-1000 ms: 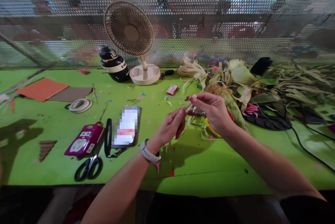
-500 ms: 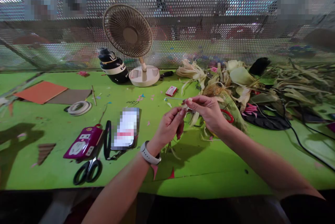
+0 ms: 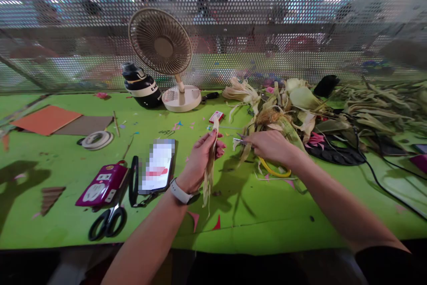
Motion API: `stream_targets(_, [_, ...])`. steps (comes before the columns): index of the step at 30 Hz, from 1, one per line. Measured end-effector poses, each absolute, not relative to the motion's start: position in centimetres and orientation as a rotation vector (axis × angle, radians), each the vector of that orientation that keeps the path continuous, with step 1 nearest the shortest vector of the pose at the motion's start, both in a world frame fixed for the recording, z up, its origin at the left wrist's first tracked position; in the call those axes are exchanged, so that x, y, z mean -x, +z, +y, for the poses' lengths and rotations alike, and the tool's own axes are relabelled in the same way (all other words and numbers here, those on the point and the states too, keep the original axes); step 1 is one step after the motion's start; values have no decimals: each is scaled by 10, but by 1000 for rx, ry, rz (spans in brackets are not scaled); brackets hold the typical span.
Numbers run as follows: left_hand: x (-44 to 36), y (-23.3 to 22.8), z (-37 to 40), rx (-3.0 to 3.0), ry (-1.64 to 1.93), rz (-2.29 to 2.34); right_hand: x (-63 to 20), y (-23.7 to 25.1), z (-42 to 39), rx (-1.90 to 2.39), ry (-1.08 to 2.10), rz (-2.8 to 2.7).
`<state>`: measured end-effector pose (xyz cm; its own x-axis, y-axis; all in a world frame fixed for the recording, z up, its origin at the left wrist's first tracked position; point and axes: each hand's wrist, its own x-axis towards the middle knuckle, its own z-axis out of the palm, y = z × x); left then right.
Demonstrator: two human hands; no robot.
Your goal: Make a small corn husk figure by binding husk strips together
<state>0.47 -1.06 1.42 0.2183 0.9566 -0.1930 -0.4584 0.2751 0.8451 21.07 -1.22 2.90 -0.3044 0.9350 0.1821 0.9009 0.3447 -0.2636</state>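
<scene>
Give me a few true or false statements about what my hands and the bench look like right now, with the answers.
1. The left hand holds a pale husk strip that hangs down. True.
2. The right hand rests on the fan. False: it is by the corn husk pile, far from the fan.
3. Black scissors lie near the front edge of the green table. True.
4. The tape roll sits on the phone. False: they lie apart.

A single head-worn camera looked forward and down over the green table [image 3: 253, 227] from its near edge; it faced the perforated metal screen [image 3: 233, 22] at the far side; both forearms entered from below, close to the lens; no second view shared the scene.
</scene>
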Motion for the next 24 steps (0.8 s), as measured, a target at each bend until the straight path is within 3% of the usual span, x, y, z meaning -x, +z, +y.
stream_targets(5, [-4, 12, -7, -635, 1115, 850, -201, 25, -9, 1608, 2, -2367])
stream_targets(9, [-3, 10, -4, -570, 1128, 884, -198, 31, -12, 1204, 189, -1943])
stream_targets(13, [-4, 7, -8, -585, 1132, 811, -186, 26, -17, 1082, 336, -1709])
stream_targets(21, [-14, 5, -12, -475, 1214, 664, -165, -1, -22, 908, 96, -2022])
stream_targets(24, [-13, 4, -9, -453, 1285, 684, -165, -4, -22, 883, 142, -2118])
